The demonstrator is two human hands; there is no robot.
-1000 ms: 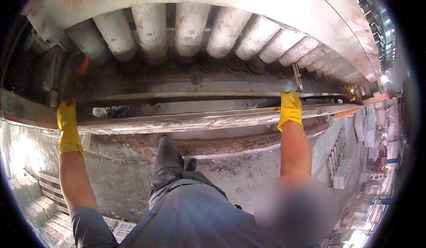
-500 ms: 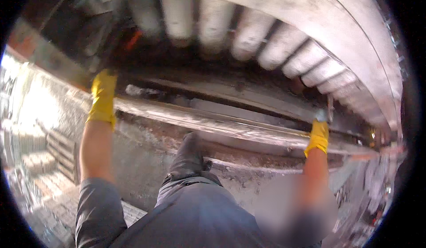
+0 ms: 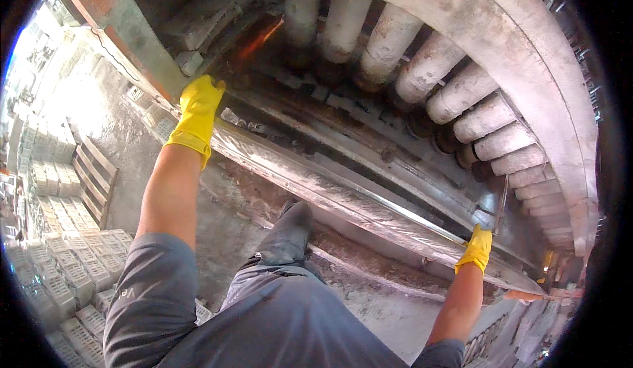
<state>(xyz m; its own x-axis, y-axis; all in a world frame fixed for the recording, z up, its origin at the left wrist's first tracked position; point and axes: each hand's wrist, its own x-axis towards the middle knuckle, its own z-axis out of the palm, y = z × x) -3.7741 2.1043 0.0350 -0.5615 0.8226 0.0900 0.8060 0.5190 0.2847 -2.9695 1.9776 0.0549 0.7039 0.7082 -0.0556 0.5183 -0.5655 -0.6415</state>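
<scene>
A yellow glove covers my left hand point(image 3: 200, 108), which is closed beside the lower end of the green and orange metal post point(image 3: 135, 28). What lies under its fingers is hidden. My right hand point(image 3: 478, 246), in a matching glove, is closed at the far right end of the long pale metal rail point(image 3: 330, 187). Just beyond it stands a thin upright metal rod point(image 3: 502, 203) next to a shiny rounded metal part point(image 3: 486, 211). I cannot make out what the right fingers hold. The rail runs slantwise between both hands, in front of a dark trough.
A row of thick grey cylinders point(image 3: 389, 45) hangs beyond the trough under a broad pale curved frame point(image 3: 488, 19). An orange glow point(image 3: 264, 38) shows at the far left inside. Stacks of perforated bricks point(image 3: 72, 262) and a slatted wooden pallet point(image 3: 95, 177) lie on the left.
My view has tilted, so the rail slopes more steeply down to the right. Both gloved hands stay near the same parts of the machine. The picture is sharper.
</scene>
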